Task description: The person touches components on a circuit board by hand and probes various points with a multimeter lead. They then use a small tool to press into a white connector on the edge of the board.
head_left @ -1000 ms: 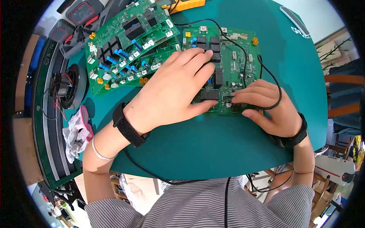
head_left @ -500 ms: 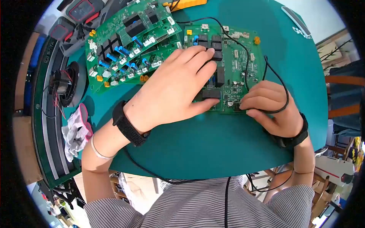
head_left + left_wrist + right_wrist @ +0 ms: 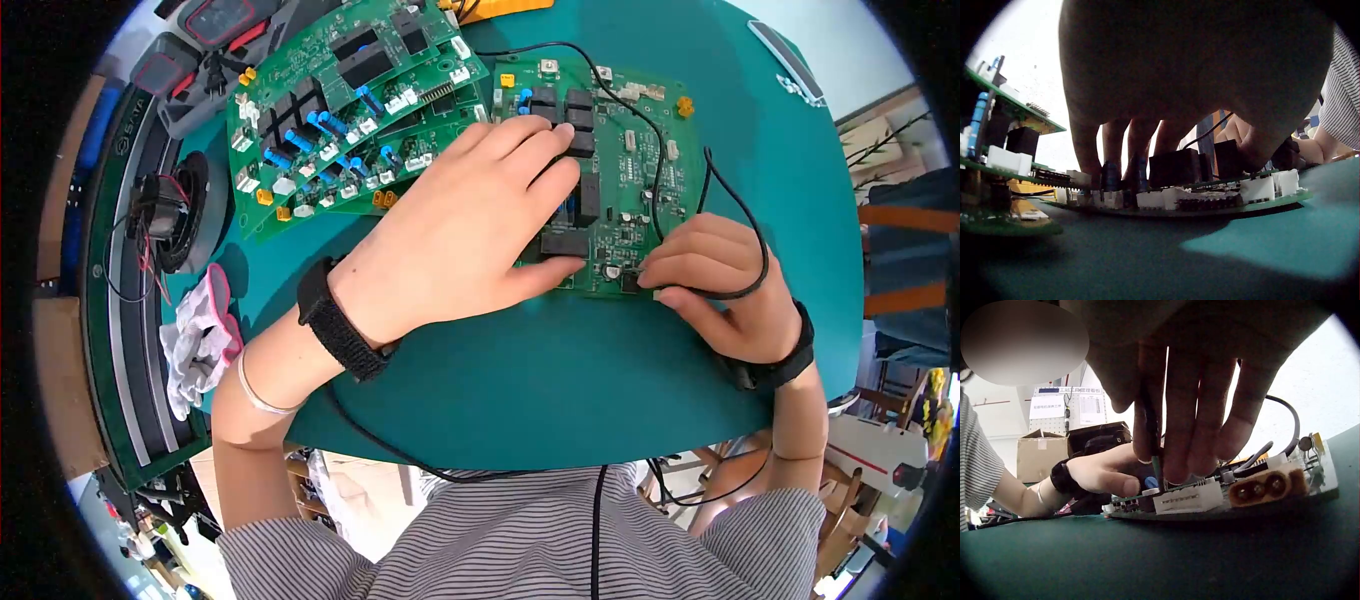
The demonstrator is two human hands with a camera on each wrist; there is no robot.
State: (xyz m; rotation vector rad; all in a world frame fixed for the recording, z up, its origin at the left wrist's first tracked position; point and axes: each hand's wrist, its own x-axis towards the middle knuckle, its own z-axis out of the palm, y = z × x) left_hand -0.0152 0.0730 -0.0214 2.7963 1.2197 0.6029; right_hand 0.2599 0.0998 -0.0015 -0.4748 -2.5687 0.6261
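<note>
A green circuit board (image 3: pixel 625 205) with black relays and white connectors lies flat on the table. My left hand (image 3: pixel 460 220) lies over its left side, fingers spread on the black relays, thumb by a black block (image 3: pixel 565 242) near the front edge. At the board's near right corner my right hand (image 3: pixel 715 275) pinches a thin dark probe (image 3: pixel 1156 467), its lower end pointing down at the board among small parts. A black cable (image 3: pixel 660 170) crosses the board to this hand and loops over its back. Where the probe's tip meets the board is hidden.
More circuit boards (image 3: pixel 350 110) overlap in a stack to the left, close to my left hand. A yellow device (image 3: pixel 500 8) sits at the far edge. White gloves (image 3: pixel 200 345) and a round black part with wires (image 3: pixel 170 220) lie left on the green table (image 3: pixel 480 390).
My right fingertips have shifted right and closer to the board's near edge, past the small round capacitor. The left hand keeps its place on the relays; the head view has shifted slightly.
</note>
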